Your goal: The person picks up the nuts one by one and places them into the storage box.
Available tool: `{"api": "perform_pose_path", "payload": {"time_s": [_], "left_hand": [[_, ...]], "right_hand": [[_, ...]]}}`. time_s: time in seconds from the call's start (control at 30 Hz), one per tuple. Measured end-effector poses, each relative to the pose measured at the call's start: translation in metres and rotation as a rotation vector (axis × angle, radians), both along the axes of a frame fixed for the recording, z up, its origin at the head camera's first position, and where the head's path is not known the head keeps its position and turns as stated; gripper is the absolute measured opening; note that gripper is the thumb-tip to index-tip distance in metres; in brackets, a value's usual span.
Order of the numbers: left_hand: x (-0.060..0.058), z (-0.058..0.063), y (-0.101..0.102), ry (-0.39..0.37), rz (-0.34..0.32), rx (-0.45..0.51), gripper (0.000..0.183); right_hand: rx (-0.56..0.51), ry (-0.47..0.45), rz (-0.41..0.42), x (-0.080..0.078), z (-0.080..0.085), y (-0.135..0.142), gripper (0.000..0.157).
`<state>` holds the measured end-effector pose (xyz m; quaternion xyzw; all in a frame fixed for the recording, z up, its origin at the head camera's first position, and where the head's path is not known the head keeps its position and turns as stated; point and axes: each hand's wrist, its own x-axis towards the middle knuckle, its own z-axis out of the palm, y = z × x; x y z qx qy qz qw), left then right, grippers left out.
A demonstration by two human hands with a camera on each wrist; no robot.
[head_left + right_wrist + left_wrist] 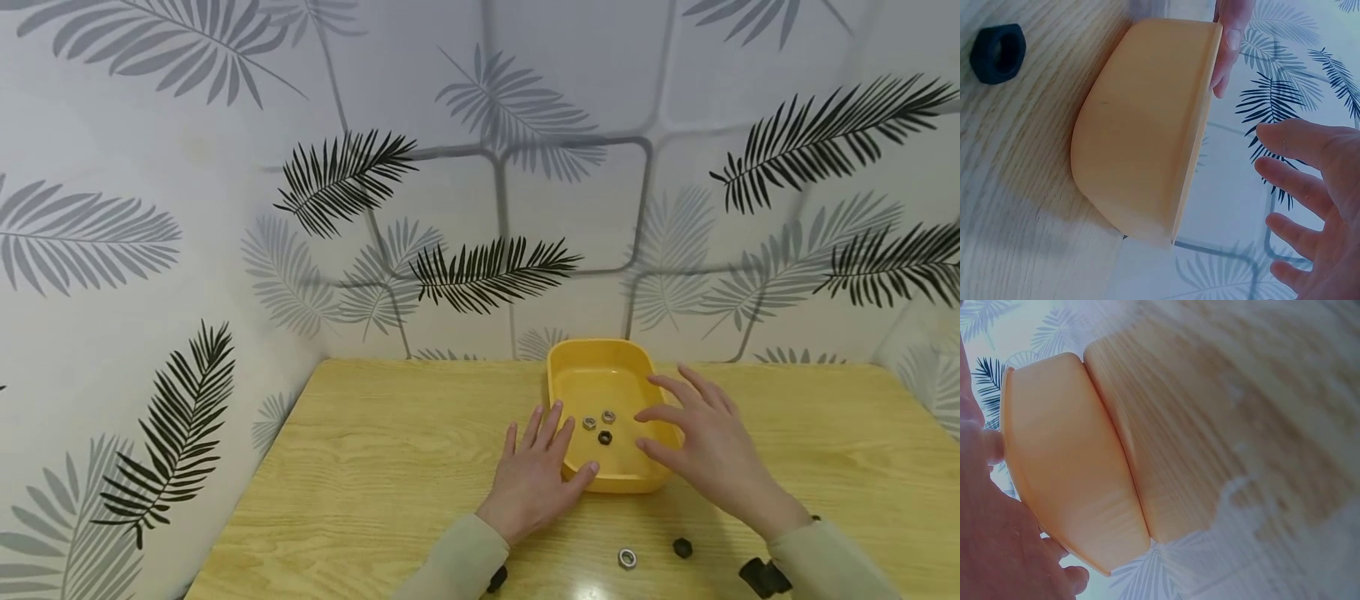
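A yellow plastic bin (618, 483) holds two silver hex nuts (589, 423) and one black hex nut (605, 437) on its floor. My left hand (534, 483) rests at the bin's near left corner with its fingers fairly straight and spread; in the left wrist view the fingers lie along the rim (1019, 481). Above the bin's right side is my right hand (712, 446), its thumb and fingers apart and loosely bent. Nothing shows between them, and the right wrist view has these fingers (1297, 178) apart from the bin's wall (1135, 131).
On the wooden table (360, 467), in front of the bin, lie a silver hex nut (627, 558) and a black hex nut (682, 547). A wall (450, 208) with a leaf pattern rises behind the table. Black wrist gear (765, 577) shows by the right sleeve.
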<state>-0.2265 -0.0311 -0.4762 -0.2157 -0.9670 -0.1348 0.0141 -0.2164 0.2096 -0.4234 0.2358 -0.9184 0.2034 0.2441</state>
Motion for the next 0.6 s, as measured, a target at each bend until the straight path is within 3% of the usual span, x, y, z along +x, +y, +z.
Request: {"api": "perform_pose_path", "payload": {"time_s": [0.6], "left_hand": [[0.000, -0.002, -0.001, -0.009, -0.005, 0.027, 0.074]], "right_hand": [[-0.014, 0.010, -0.024, 0.027, 0.000, 0.013, 0.025]]}}
